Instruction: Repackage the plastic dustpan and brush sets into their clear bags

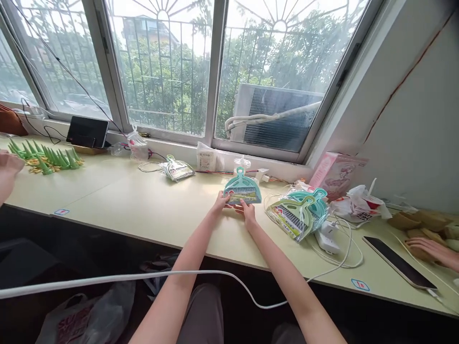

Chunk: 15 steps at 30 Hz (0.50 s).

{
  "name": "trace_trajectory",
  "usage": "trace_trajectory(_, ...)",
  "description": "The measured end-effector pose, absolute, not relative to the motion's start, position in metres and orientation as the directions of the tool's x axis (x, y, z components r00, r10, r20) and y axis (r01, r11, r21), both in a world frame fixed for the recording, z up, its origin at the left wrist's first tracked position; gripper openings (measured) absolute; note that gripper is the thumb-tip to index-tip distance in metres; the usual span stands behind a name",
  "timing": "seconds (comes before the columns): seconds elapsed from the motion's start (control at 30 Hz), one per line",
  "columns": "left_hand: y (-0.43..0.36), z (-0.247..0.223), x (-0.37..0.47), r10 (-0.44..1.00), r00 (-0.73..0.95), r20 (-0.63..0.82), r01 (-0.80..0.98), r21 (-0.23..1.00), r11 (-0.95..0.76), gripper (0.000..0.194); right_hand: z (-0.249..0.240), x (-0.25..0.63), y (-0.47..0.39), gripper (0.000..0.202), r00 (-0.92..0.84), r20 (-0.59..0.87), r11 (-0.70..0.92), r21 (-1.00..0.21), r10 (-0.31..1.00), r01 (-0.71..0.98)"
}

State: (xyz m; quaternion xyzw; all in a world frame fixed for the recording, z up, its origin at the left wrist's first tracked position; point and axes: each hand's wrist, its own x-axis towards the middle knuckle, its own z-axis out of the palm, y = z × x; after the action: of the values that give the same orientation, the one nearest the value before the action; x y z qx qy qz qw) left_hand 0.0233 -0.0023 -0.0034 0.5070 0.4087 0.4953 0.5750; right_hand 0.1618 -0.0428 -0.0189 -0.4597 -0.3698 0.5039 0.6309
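Between my two hands is a teal mini dustpan and brush set point(243, 184) in clear wrapping, a printed card across its lower part. It is held up over the table point(172, 215) with its looped handle upward. My left hand point(220, 203) grips its lower left corner; my right hand point(247, 208) has the thumb on its lower edge and fingers beneath. To the right lies a pile of wrapped dustpan sets point(299, 212), green and teal. Farther left, near the window, sits a smaller stack of wrapped dustpan sets point(177, 168), green on top.
A white power strip point(328, 239) with looping cables sits beside the right pile. A phone point(398, 260) lies farther right, near another person's hand point(430, 248). At left are green spiky pieces point(46, 155) and another hand point(9, 169). A white cable point(143, 276) crosses before my arms.
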Motion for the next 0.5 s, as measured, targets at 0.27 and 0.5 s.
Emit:
trace_trajectory(0.27,-0.002,0.007,0.010,0.995,0.041,-0.096,-0.170,0.980,0.101,0.040,-0.004,0.171,-0.004,0.010,0.627,-0.269,0.028,-0.907,0.731,-0.421)
trace_trajectory(0.5,0.001,0.005,-0.004,0.987,-0.141,-0.082,-0.193,0.980,0.054,0.032,0.010,0.201,0.040,0.024,0.691,-0.367,0.017,-0.876,0.623,-0.481)
